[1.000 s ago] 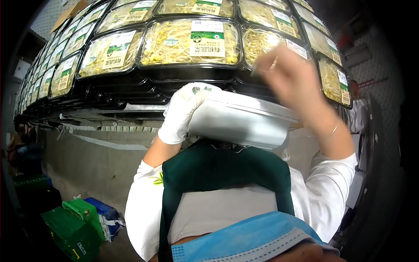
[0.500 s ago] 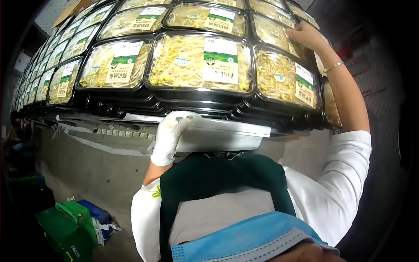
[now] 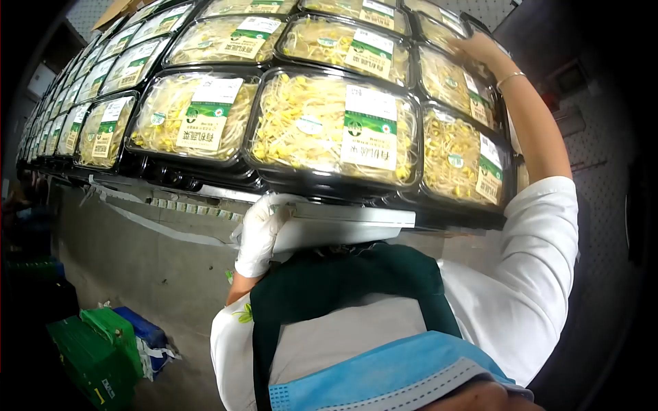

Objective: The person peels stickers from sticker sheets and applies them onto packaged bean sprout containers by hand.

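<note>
My left hand (image 3: 262, 229), in a white glove, is closed round the left end of a shallow white tray (image 3: 343, 225) held against the front of my apron. Its fingers are curled at the rim. At the upper right, my bare right hand (image 3: 483, 51) reaches over the packs, fingers bent and closed at the edge of a pack of bean sprouts (image 3: 439, 38) in the rows farther back. What lies between those fingertips is hidden. Nearest me sits a large clear-lidded pack of bean sprouts (image 3: 295, 130) in a black tray, with a green and white label.
Many similar labelled packs (image 3: 192, 113) stand stacked in rows, running far to the left. A strip of small labels (image 3: 195, 209) hangs below their front edge. Green crates (image 3: 96, 356) and a blue crate (image 3: 147, 335) stand on the floor at lower left.
My right hand has moved slightly up, toward packs farther back. My left hand and the white tray have shifted a little left and down in view. The packs appear lower and further right.
</note>
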A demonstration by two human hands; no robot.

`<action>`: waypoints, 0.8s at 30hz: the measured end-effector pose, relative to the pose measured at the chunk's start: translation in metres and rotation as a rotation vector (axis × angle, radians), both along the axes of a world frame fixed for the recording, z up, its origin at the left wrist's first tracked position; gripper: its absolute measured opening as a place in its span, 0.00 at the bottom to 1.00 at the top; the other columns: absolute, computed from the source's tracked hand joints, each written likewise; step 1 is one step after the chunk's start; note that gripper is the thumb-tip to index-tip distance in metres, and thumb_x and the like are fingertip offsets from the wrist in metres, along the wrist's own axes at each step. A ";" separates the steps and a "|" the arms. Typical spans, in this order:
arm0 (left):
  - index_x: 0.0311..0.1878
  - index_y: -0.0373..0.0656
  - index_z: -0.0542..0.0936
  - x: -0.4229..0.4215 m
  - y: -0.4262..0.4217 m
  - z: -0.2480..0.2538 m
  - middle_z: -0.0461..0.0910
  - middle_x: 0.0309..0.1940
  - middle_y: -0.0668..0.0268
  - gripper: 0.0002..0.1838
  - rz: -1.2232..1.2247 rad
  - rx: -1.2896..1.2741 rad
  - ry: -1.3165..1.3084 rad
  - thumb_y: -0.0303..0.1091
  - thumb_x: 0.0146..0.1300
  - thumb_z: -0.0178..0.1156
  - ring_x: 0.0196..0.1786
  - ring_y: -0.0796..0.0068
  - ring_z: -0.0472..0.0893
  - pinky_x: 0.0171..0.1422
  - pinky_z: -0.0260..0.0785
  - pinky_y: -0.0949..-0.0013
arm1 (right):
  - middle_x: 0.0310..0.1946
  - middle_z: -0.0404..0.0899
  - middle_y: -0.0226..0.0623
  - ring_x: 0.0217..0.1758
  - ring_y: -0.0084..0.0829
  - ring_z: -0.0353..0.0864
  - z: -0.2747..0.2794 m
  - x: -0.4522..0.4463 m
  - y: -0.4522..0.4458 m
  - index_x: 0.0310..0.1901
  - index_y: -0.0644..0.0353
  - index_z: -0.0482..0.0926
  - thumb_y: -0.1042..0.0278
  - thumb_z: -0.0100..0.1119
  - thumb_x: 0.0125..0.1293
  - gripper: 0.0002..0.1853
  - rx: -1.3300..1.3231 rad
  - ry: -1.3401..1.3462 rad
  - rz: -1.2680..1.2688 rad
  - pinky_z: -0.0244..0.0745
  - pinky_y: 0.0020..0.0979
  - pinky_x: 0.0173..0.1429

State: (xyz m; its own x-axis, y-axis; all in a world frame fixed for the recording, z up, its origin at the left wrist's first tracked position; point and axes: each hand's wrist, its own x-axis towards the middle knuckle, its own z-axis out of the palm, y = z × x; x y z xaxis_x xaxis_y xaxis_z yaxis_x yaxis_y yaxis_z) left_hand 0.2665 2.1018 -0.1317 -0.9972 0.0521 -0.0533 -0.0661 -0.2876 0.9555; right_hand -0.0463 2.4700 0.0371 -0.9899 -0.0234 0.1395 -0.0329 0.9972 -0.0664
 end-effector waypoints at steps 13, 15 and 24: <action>0.38 0.35 0.73 0.011 -0.017 0.017 0.76 0.33 0.65 0.06 0.186 0.066 -0.248 0.23 0.56 0.50 0.35 0.80 0.74 0.41 0.66 0.78 | 0.35 0.75 0.44 0.33 0.32 0.76 -0.002 -0.134 -0.019 0.44 0.70 0.70 0.66 0.63 0.40 0.27 -0.100 0.198 0.054 0.71 0.29 0.33; 0.38 0.35 0.74 0.011 -0.019 0.017 0.77 0.33 0.65 0.07 0.202 0.111 -0.278 0.23 0.56 0.50 0.34 0.80 0.74 0.41 0.66 0.78 | 0.35 0.75 0.49 0.31 0.33 0.77 -0.004 -0.142 -0.015 0.44 0.72 0.67 0.58 0.67 0.39 0.32 -0.189 0.012 0.065 0.72 0.31 0.32; 0.39 0.36 0.73 0.007 -0.026 -0.001 0.75 0.35 0.68 0.07 0.202 0.102 -0.195 0.24 0.56 0.53 0.37 0.83 0.71 0.44 0.63 0.79 | 0.36 0.77 0.45 0.40 0.36 0.77 0.041 -0.114 0.093 0.48 0.64 0.70 0.65 0.57 0.47 0.24 -0.057 0.180 -0.180 0.71 0.34 0.42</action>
